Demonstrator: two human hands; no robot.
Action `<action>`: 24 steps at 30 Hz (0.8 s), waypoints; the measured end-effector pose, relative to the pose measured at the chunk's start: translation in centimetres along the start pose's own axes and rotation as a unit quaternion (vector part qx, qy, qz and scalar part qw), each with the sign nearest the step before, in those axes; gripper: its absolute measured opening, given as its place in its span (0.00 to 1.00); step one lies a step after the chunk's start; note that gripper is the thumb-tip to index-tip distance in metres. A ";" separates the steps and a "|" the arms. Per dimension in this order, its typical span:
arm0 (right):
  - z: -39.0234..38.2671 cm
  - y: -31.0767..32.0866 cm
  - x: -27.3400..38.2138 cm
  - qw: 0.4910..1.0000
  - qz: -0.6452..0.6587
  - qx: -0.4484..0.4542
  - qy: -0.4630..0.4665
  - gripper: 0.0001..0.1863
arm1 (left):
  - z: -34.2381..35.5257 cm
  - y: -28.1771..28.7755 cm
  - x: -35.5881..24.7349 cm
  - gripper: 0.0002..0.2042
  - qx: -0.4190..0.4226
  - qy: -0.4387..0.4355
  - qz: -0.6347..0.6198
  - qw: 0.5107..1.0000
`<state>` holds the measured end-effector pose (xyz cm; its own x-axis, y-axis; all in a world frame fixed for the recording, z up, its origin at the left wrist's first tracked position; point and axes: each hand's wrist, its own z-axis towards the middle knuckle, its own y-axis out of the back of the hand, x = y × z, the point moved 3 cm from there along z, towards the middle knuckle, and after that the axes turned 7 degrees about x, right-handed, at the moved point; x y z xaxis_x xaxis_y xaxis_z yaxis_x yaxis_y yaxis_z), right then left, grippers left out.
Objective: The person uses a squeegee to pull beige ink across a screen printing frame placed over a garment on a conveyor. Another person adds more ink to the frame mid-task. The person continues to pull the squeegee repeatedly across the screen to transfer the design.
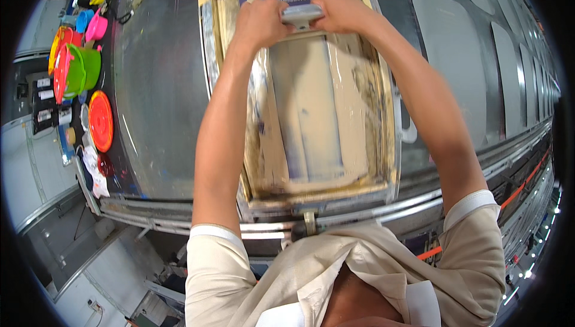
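Note:
A screen-printing frame [392,147] with taped, stained edges lies on the long grey table [156,117]. Beige ink [299,99] coats much of its mesh, with purple showing through in places. At the far end of the frame, my left hand [261,20] and my right hand [337,12] both grip a squeegee with a grey handle [302,14], one at each end, fingers curled round it. The squeegee's lower edge is partly hidden by its handle and my hands.
At the left are colourful containers, including a green bucket [84,69], a pink cup [96,26] and a red lid [100,121]. Grey flat panels [449,63] line the table to the right. A metal rail [150,213] runs along the near edge.

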<state>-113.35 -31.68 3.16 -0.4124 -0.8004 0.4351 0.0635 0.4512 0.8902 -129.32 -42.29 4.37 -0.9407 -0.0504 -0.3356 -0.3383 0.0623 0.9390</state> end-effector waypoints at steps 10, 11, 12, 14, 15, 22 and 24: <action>-24.4 -9.1 15.4 0.999 0.023 0.013 0.047 0.11 | -26.9 -5.4 -13.8 0.10 -0.016 -0.008 -0.055 0.998; -24.8 -9.3 15.6 0.998 0.025 0.016 0.050 0.12 | -27.4 -5.4 -14.0 0.10 -0.018 -0.009 -0.056 0.998; -24.7 -9.2 15.5 0.998 0.026 0.018 0.051 0.12 | -27.2 -5.3 -14.0 0.09 -0.020 -0.013 -0.057 0.998; -23.4 -8.3 14.6 0.999 0.028 0.021 0.040 0.09 | -25.4 -4.6 -13.2 0.09 0.001 -0.013 -0.062 0.998; -21.9 -7.6 13.7 0.999 0.021 0.006 0.041 0.09 | -23.6 -4.2 -12.3 0.09 -0.004 -0.018 -0.054 0.998; -1.9 1.0 2.4 0.998 -0.037 -0.044 0.034 0.11 | -2.9 1.1 -1.2 0.07 -0.085 -0.053 0.019 0.995; 2.8 2.8 -1.1 0.998 -0.024 -0.047 0.017 0.12 | 2.7 2.6 1.0 0.10 -0.083 -0.035 0.033 0.995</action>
<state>-115.26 -28.45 4.78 -0.3851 -0.8341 0.3949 0.1302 0.3745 0.9180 -131.25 -39.49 6.23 -0.9622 0.0191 -0.2715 -0.2720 -0.1022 0.9568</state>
